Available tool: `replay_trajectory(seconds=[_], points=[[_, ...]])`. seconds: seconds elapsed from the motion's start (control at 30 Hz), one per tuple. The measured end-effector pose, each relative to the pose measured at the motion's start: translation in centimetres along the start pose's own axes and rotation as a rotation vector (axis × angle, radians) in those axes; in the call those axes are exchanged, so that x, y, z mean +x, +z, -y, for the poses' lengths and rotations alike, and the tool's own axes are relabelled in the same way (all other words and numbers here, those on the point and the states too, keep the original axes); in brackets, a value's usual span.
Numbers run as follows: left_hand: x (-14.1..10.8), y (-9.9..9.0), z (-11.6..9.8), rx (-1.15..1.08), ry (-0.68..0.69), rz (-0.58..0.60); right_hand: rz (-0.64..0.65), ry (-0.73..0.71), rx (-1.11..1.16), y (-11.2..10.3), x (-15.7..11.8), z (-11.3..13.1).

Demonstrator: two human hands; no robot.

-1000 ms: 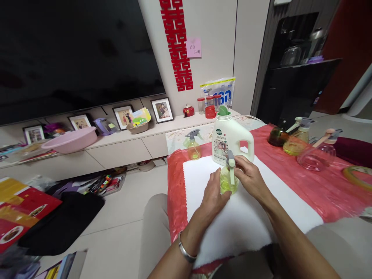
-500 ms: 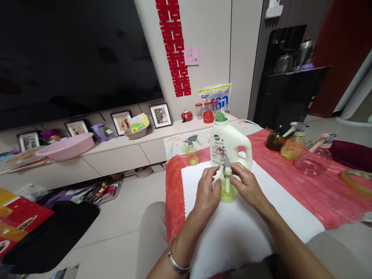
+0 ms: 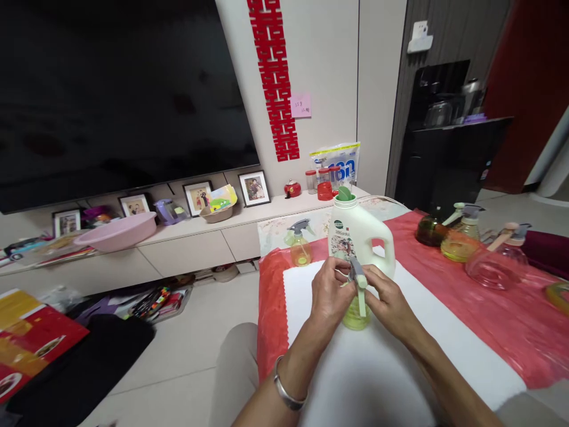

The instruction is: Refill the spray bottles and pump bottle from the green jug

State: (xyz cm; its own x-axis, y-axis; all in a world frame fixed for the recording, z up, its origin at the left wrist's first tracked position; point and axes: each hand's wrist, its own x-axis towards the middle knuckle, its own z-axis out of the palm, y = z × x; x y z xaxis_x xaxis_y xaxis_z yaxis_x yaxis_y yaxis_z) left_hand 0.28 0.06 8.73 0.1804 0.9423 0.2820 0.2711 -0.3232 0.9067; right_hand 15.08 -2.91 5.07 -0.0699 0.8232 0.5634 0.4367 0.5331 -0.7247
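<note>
A small yellow-green spray bottle (image 3: 356, 317) with a grey and pale green spray head stands on the white cloth (image 3: 306, 296). My left hand (image 3: 331, 293) pinches the spray head from the left, a bracelet on its wrist. From the right, the fingers of my right hand (image 3: 386, 296) close on the same head. Just behind stands a large pale detergent jug (image 3: 359, 228) with a green opening and a green leaf-shaped piece on top. Another yellow spray bottle (image 3: 301, 250) stands to its left on the red plastic sheet (image 3: 273, 308).
At the right stand a dark bottle (image 3: 429, 230), a yellow spray bottle (image 3: 461, 242) and a pink one (image 3: 496, 267), near a tape roll (image 3: 558, 296). Behind, a long cabinet (image 3: 191, 243) holds photo frames, a pink basin (image 3: 118, 231) and red-lidded jars (image 3: 311, 181).
The view has shifted, so the scene sits lower. My fingers have drawn in around the spray head, which is now tilted and turned. The bottle still stands on the cloth.
</note>
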Motion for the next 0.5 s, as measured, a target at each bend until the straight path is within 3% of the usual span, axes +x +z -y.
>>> replay_trajectory(seconds=[0.27, 0.5], points=[[-0.4, 0.3, 0.9, -0.083, 0.086, -0.024, 0.126, 0.08, 0.105, -1.0, -0.1, -0.7], [-0.4, 0.1, 1.6, -0.187, 0.143, -0.01, 0.111, 0.129, 0.16, -0.7, 0.0, -1.4]])
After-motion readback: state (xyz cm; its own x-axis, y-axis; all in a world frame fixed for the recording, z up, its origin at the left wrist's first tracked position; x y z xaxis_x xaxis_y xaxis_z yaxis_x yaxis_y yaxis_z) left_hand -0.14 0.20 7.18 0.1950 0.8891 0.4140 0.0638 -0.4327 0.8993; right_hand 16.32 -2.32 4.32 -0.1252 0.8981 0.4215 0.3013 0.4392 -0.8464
